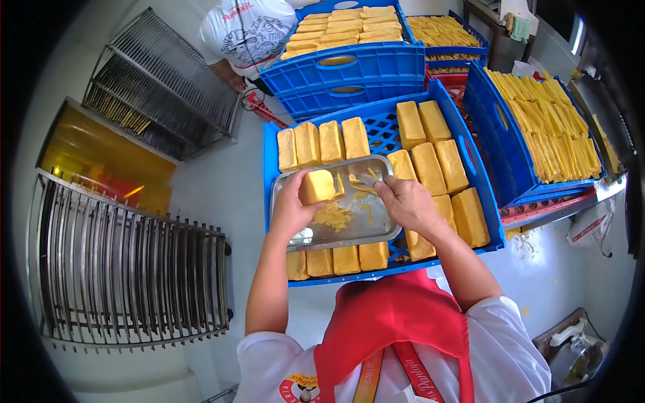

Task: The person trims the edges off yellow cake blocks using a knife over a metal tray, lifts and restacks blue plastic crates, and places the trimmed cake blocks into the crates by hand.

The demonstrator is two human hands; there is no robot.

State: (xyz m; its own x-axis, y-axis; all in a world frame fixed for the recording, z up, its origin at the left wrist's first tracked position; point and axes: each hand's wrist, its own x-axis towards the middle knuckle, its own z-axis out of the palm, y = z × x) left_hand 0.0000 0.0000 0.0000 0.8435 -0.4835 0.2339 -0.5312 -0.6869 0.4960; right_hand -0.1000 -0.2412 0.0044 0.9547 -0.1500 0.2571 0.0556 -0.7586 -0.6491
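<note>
My left hand (293, 207) is closed round a yellow loaf (318, 187), with its pale end facing up, over the left part of a metal tray (363, 232). My right hand (406, 201) grips a knife (368, 180) at the tray's right side, the blade pointing left. Thin yellow shavings (334, 215) lie in the tray. Beneath the tray is a blue crate (494, 218) with golden loaves in rows, several along the left and several on the right (428, 168).
Stacked blue crates (349, 74) of loaves stand behind. At the right, another blue crate (494, 134) holds thin yellow slices (547, 127). Metal racks (134, 262) line the left. Another person (248, 33) stands at the back left, one hand hanging down.
</note>
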